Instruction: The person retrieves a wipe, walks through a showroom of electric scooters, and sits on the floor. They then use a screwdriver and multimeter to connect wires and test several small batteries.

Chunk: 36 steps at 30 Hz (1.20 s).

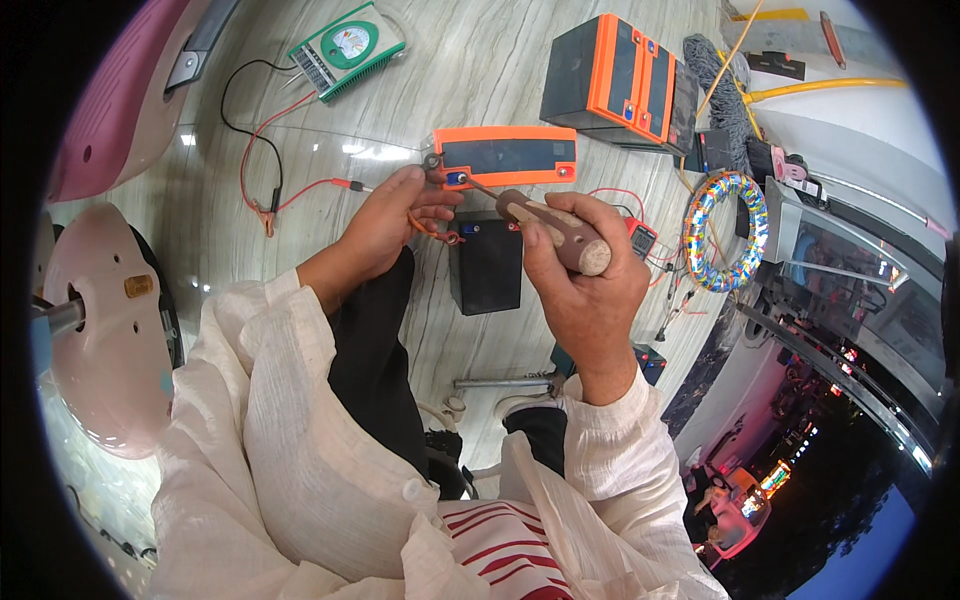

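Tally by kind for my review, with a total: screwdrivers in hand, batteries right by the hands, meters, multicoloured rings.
Screwdriver in the right hand: 1
Batteries by the hands: 2 (orange-and-black battery, all-dark battery)
Meters: 2 (green dial meter, red handheld meter)
Multicoloured ring: 1
Total: 6

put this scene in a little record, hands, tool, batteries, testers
right grip: closed around screwdriver
screwdriver tip: at blue terminal of orange-rimmed battery
left grip: beside that terminal, exact hold unclear
black battery: on floor, between both grips
other orange-rimmed batteries: upper right
green tester: on floor, upper left
red meter: beside right grip
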Each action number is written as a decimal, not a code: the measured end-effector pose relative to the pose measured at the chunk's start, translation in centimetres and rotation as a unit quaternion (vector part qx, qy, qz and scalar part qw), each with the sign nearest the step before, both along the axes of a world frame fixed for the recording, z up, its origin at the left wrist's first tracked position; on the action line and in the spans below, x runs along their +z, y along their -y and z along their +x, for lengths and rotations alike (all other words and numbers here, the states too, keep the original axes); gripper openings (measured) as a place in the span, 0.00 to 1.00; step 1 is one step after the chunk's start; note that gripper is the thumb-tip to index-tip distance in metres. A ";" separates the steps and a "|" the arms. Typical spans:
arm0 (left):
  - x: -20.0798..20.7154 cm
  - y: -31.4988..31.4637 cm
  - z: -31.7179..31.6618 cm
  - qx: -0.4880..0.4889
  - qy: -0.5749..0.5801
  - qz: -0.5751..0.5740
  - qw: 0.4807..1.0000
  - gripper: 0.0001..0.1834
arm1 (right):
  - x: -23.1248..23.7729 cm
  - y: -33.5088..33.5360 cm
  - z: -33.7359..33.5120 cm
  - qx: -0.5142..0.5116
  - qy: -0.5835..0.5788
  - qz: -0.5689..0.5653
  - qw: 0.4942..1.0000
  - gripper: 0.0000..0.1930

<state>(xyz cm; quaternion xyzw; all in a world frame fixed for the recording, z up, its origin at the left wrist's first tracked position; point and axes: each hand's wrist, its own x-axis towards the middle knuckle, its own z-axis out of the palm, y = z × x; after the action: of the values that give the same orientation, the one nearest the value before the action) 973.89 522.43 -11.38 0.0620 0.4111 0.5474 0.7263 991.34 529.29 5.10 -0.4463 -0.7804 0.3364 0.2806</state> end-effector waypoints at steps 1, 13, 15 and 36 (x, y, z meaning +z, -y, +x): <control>0.0 0.0 0.0 0.000 0.000 -0.001 1.000 0.20 | -0.1 0.0 0.0 -0.003 0.000 -0.013 1.000 0.17; -0.7 0.1 0.1 0.000 0.008 0.007 1.000 0.22 | 2.6 -1.3 -2.0 -0.017 0.127 0.064 0.990 0.19; -0.8 0.2 0.2 0.000 0.003 0.011 1.000 0.22 | 3.0 -1.7 -2.3 0.007 0.166 0.133 0.977 0.19; -0.7 0.3 0.2 0.014 -0.005 -0.002 1.000 0.21 | 6.0 -3.1 -4.5 0.113 0.301 -0.027 0.946 0.15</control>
<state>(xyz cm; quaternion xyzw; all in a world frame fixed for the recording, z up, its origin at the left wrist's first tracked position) 974.13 522.17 -12.03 0.0578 0.4169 0.5562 0.7166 986.82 532.36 11.07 -0.4427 -0.8647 0.2366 -0.0194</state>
